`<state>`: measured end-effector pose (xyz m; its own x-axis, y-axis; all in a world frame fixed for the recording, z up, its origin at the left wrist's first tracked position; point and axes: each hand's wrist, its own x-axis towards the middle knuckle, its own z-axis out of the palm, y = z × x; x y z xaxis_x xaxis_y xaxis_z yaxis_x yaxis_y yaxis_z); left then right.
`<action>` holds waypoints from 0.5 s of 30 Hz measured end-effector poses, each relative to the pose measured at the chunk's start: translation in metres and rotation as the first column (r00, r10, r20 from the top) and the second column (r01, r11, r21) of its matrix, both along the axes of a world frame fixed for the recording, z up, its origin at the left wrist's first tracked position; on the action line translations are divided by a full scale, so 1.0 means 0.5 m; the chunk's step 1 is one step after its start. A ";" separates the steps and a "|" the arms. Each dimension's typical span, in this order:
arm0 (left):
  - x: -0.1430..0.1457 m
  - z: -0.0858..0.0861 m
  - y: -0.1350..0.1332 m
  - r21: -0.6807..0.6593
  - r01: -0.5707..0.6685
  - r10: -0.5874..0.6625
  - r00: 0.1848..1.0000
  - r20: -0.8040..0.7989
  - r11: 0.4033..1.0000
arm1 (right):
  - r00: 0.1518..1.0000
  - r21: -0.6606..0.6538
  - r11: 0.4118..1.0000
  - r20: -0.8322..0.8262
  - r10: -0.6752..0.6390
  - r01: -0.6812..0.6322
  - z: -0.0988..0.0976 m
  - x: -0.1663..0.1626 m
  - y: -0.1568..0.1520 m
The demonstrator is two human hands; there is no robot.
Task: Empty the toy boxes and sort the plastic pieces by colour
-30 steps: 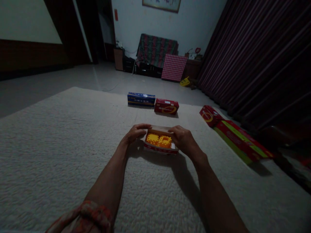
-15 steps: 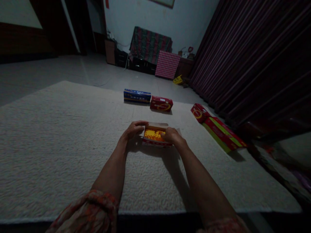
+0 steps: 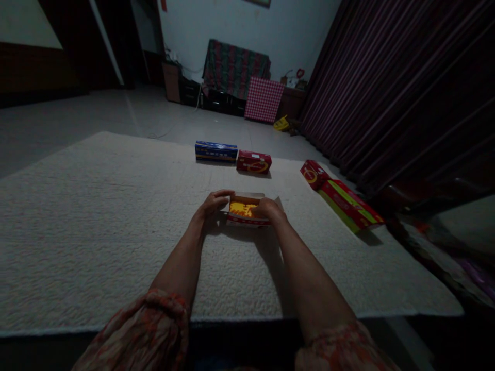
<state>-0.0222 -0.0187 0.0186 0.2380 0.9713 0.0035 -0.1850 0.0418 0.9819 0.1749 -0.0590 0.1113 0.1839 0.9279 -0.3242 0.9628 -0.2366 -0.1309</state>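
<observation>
A small open red box [image 3: 244, 220] with bright yellow-orange contents [image 3: 240, 208] lies on the pale textured rug [image 3: 96, 226]. My left hand [image 3: 211, 204] curls its fingers over the box's left end. At the right end my right hand [image 3: 269, 210] covers part of the top, its fingers closed on the box. Both forearms reach forward from patterned sleeves at the bottom of the view.
Beyond the box lie a blue box [image 3: 215, 151] and a red box [image 3: 253, 162]. To the right lie another red box [image 3: 313, 174] and a long red-and-green box [image 3: 350, 204]. A dark curtain [image 3: 406, 87] hangs on the right. Bare floor and covered furniture [image 3: 235, 67] lie behind.
My right hand has slid further over the box's top, hiding more of the yellow contents. The view has pulled back, so the rug's near edge and both sleeves show.
</observation>
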 end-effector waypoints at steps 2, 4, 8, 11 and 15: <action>0.004 0.001 -0.002 -0.005 -0.016 0.017 1.000 0.012 1.000 | 1.000 0.004 1.000 -0.013 0.008 -0.008 0.001 0.002 -0.001; 0.010 0.002 -0.006 -0.006 -0.041 0.041 0.999 0.026 0.999 | 1.000 0.005 1.000 -0.027 0.013 -0.013 0.002 0.003 -0.002; 0.021 0.006 -0.021 -0.036 -0.094 0.096 0.994 0.043 0.995 | 0.999 0.023 1.000 -0.051 0.015 -0.014 -0.003 0.007 -0.003; 0.026 0.007 -0.031 -0.067 -0.119 0.124 0.988 0.087 0.991 | 0.997 0.050 0.999 -0.072 0.018 -0.015 -0.011 0.011 -0.003; 0.029 0.008 -0.036 -0.090 -0.123 0.135 0.981 0.139 0.988 | 0.994 0.084 0.996 -0.095 0.047 -0.039 -0.014 0.025 -0.006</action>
<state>-0.0076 -0.0365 0.0224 0.1134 0.9923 -0.0506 -0.3334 0.0860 0.9388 0.1875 -0.0621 0.1044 0.1152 0.9584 -0.2611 0.9536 -0.1803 -0.2412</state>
